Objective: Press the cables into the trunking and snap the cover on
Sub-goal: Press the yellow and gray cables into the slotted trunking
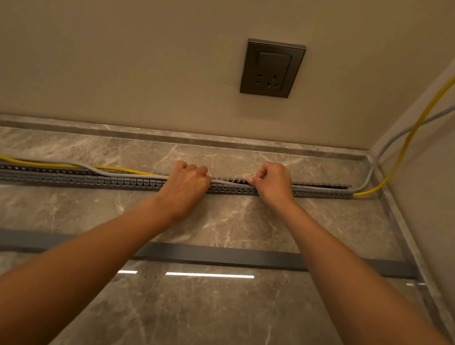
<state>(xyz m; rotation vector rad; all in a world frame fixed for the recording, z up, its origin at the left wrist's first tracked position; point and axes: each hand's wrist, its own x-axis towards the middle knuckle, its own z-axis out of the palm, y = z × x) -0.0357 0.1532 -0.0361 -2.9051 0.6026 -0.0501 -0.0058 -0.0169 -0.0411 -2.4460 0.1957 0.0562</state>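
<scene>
Two curled hands, left hand (187,183) and right hand (272,185), pinch round cables (227,183) into slotted grey trunking (97,179).

1. The light is warm and rather dim, giving the wall (123,32) and the marble floor (221,338) a yellowish-brown cast.
2. Bright white streaks of glare (209,274) lie on the polished floor, reflections of a strip light overhead.
3. Shadows are soft and faint; only a thin dark band runs beneath the trunking (67,177).
4. Wide-angle distortion bends straight lines: the skirting and trunking curve towards the edges, and the forearms swell at the bottom corners.
5. Focus is fair in the centre; the left edge is softer, slightly smeared.
</scene>
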